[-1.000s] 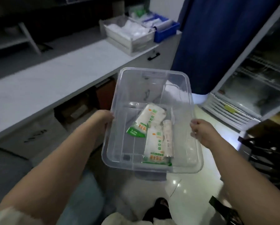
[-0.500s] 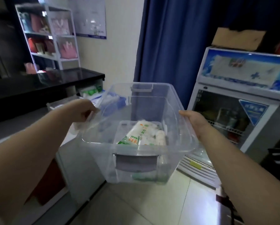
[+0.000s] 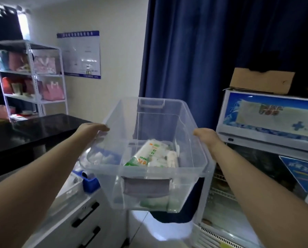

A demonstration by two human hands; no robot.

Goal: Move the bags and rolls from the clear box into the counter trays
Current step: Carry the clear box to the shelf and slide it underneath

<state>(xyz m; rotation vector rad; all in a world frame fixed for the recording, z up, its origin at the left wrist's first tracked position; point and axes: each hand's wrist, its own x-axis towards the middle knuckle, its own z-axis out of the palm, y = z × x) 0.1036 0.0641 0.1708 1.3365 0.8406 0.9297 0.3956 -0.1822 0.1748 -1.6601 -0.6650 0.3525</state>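
We grasp the clear plastic box (image 3: pixel 144 173) by its side rims with left hand (image 3: pixel 91 128) and right hand (image 3: pixel 206 136), near the white table (image 3: pixel 103 217), before a dark blue curtain (image 3: pixel 194 51).

Blue curtain (image 3: pixel 194 51) beside cream wall (image 3: pixel 121 51) (white shelving (image 3: pixel 31 76) left).

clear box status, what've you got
Gripping clear box by side rims: left hand, right hand; held aloft. Inside: bags and a roll, none unloaded. Lower left: blue tray; path looks open.
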